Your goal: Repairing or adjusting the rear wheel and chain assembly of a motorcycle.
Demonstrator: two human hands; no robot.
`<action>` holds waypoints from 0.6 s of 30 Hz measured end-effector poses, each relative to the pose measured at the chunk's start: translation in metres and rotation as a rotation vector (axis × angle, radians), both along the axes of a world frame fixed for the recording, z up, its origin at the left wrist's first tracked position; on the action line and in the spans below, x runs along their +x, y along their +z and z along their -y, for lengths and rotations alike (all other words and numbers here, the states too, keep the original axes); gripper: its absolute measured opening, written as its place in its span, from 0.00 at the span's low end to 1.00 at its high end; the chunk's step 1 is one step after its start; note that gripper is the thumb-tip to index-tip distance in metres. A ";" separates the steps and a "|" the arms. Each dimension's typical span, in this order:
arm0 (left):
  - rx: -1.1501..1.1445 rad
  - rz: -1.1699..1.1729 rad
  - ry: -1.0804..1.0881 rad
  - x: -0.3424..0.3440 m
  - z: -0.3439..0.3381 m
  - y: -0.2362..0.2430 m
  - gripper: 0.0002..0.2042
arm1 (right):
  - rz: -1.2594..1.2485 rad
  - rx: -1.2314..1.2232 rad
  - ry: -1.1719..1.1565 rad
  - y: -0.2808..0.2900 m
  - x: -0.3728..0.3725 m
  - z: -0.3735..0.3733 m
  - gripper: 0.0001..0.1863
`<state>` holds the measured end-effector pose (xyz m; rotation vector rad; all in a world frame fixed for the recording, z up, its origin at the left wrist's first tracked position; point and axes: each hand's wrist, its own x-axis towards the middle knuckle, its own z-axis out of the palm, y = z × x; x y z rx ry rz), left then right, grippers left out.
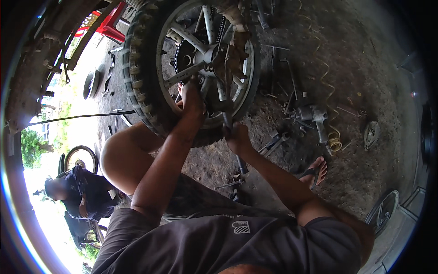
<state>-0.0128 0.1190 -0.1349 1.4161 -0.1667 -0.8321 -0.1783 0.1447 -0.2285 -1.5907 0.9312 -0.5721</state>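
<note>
A motorcycle wheel (132, 75) with a knobbly tyre and pale spokes stands upright before me. Its hub (207, 57) has a chain and sprocket (177, 57) behind it. My left hand (192, 93) reaches in among the spokes just below the hub; its fingers are closed, and whatever they hold is hidden. Lower right of the hub, my right hand (238, 138) is wrapped round the handle of a hammer (227, 119). The hammer's dark head lies in front of the lower spokes, and the handle's end sticks out below my fist.
On the dirty floor to the right lie an impact wrench (315, 116) with a coiled yellow hose (335, 142), wrenches (274, 144) and a T-handle tool (273, 64). Far left, a person in dark clothes (86, 192) sits by a motorcycle. A red chair (112, 25) stands upper left.
</note>
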 end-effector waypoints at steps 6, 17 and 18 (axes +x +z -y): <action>0.012 -0.169 -0.141 -0.022 -0.005 0.033 0.18 | -0.051 0.046 -0.026 0.016 -0.004 0.012 0.15; 0.137 0.962 -0.044 -0.047 -0.011 0.031 0.23 | 0.028 -0.149 -0.075 -0.022 0.013 0.034 0.17; 0.136 0.970 -0.040 -0.044 -0.009 0.036 0.23 | 0.056 -0.094 -0.021 -0.018 0.010 0.035 0.18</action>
